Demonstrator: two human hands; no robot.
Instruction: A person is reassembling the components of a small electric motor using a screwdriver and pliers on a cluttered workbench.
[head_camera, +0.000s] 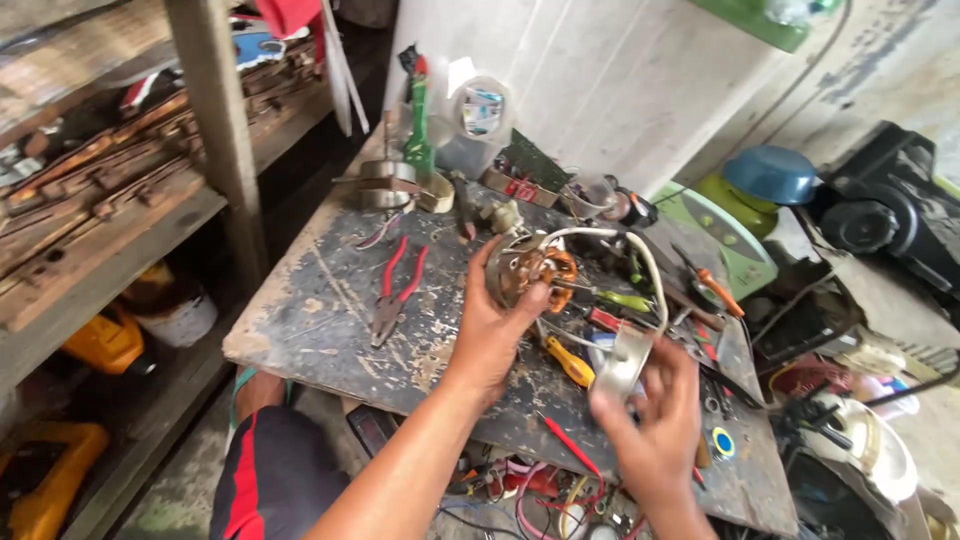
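cluttered surface (330, 310): left hand (490, 325) fingers closed round a motor (530, 272); right hand (655, 420) grips a metal bracket (622, 365) near the front edge. wires (610, 240) may snag if pulled.

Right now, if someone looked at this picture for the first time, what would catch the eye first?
First, the left hand at the centre holds up a small motor with copper windings, from which a white cable loops. The right hand, blurred, grips a grey metal piece below it. Red-handled pliers lie left on the scratched, cluttered workbench.
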